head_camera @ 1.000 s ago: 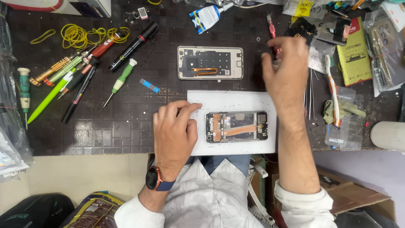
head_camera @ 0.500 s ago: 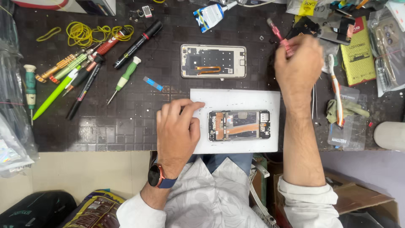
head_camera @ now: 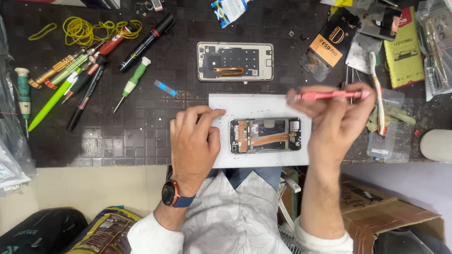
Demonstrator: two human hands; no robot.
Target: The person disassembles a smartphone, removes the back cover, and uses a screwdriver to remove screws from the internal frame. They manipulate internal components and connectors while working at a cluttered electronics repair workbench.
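An opened phone body (head_camera: 266, 135) with an orange flex cable lies on a white mat (head_camera: 259, 104) at the table's near edge. My left hand (head_camera: 193, 141) rests flat on the mat's left part, fingers just left of the phone. My right hand (head_camera: 336, 117) hovers above the phone's right end and holds a pink-handled tool (head_camera: 325, 96) level, tip pointing left. A second phone frame (head_camera: 235, 61) lies beyond the mat.
Screwdrivers (head_camera: 132, 83), pens and yellow rubber bands (head_camera: 87, 29) crowd the table's left. Packets, a toothbrush (head_camera: 376, 91) and plastic bags sit at the right. A small blue strip (head_camera: 165, 88) lies left of the mat. A cardboard box (head_camera: 386, 216) stands below the table.
My right hand has come back from the far right clutter toward me, carrying the pink-handled tool, and now hovers over the phone's right end. My left hand has stayed put.
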